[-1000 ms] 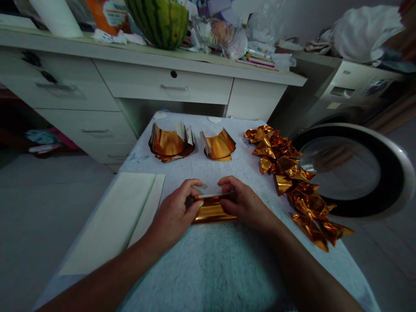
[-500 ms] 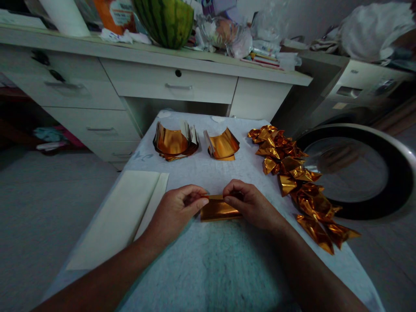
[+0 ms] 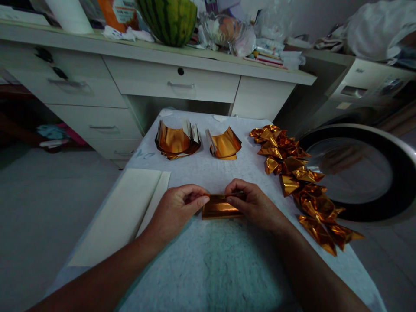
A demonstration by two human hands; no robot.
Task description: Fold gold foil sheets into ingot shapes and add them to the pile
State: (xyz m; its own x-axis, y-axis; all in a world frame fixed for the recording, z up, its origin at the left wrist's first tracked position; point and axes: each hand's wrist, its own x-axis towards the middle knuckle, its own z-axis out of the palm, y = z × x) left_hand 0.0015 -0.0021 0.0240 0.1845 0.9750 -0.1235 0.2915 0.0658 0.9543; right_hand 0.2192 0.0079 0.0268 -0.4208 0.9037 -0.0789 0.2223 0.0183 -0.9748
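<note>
A shiny gold foil strip (image 3: 222,210) lies on the cloth-covered tabletop (image 3: 182,268), in front of the person and between the two hands. Its long axis runs sideways across the person's view, so one end points toward the left hand (image 3: 183,201) and the other toward the right hand (image 3: 252,204). The strip's right end is partly hidden by the right hand. A narrow band runs along its far edge, parallel to the long axis.

The left hand is closed in a pinch, thumb and forefinger gripping the strip at its far left corner. The right hand pinches too, thumb against curled fingers, on the far edge toward the right end. From both pinches the strip's face extends toward the person, its middle showing in the gap between the hands.

Left of the strip, past the left hand, lies a pale paper sheet (image 3: 115,212) with a lengthwise crease. Beyond the strip rest a larger foil stack (image 3: 175,141), over to the left, and a smaller foil stack (image 3: 225,144), almost straight ahead; both curl upward at the sides. Right of the strip, a row of crumpled-looking foil pieces (image 3: 300,175) runs from far to near.
</note>
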